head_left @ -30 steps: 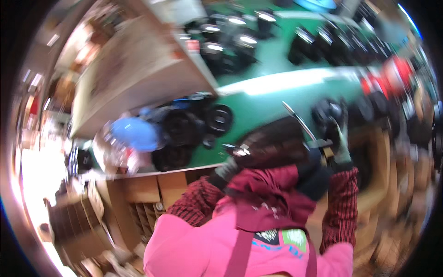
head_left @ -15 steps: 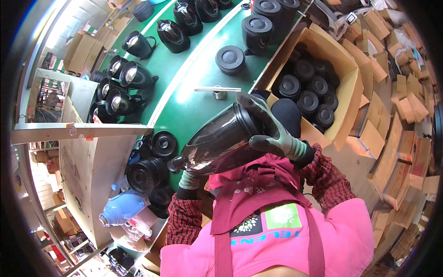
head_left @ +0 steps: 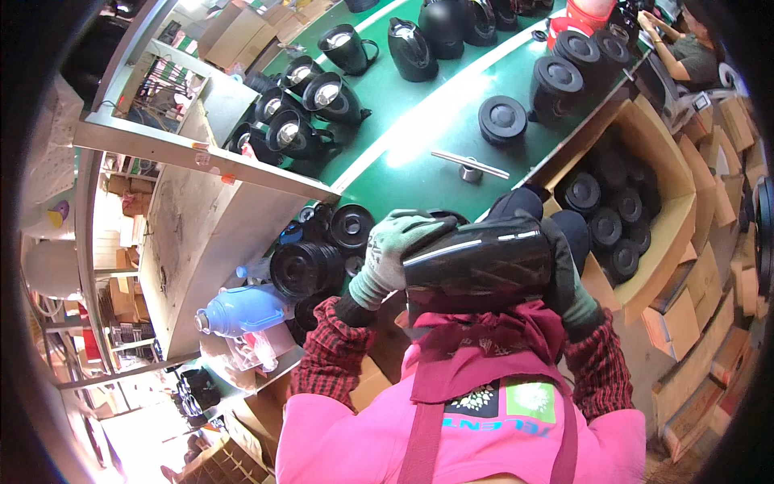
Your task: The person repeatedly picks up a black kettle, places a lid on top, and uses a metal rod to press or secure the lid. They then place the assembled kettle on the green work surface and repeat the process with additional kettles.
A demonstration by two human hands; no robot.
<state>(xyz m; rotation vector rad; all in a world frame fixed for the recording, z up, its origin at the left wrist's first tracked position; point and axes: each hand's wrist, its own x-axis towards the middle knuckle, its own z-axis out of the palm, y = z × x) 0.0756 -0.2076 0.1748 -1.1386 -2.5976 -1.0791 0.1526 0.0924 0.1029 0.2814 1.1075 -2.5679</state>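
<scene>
A glossy black jug body point(head_left: 484, 262) lies sideways above my lap, held between both hands. My left hand point(head_left: 397, 246), in a grey-green glove, grips its left end with the fingers over the top. Round the other end is my right hand point(head_left: 568, 270), gloved as well, with its fingers partly hidden behind the jug. Beyond the jug, a T-shaped metal tool point(head_left: 470, 171) stands on the green table point(head_left: 395, 181). A round black lid-like part point(head_left: 502, 119) sits farther back on the table.
Several black jugs point(head_left: 326, 97) with shiny openings stand at the left, and more line the back. An open carton point(head_left: 677, 234) of black round parts is at the right. Black discs point(head_left: 302, 270) and a blue thermos flask point(head_left: 246, 310) lie left. Another person point(head_left: 685, 48) sits far right.
The jug has turned from a slant to nearly level. My left hand has come from beneath it up onto its left end. The view has shifted, so the table appears farther right.
</scene>
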